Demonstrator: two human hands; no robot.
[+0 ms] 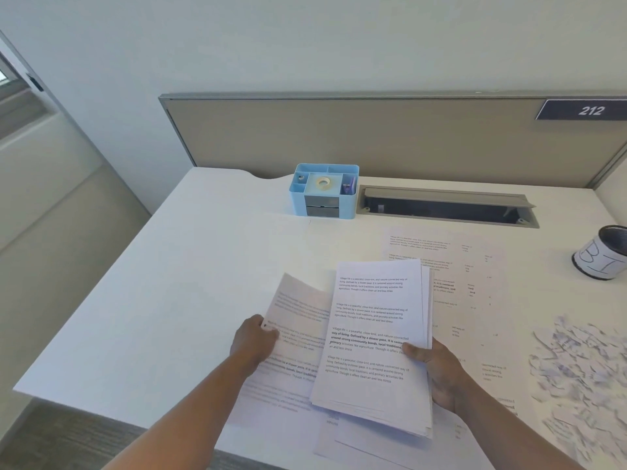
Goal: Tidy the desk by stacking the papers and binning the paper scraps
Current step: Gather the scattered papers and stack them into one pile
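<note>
Head view, centre: stack, light, floppy, slippery; right hand grips its edge. Left hand pinches loose sheet. Best held mid-edge, supported beneath.

organizer behind papers, scraps right

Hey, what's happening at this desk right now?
A person is gathering printed papers on a white desk. The right hand holds a stack of sheets, while the left hand pinches the edge of another sheet lifting off the desk. More loose sheets lie flat behind. A pile of paper scraps sits at the right, not yet binned, near a small bin.
</note>
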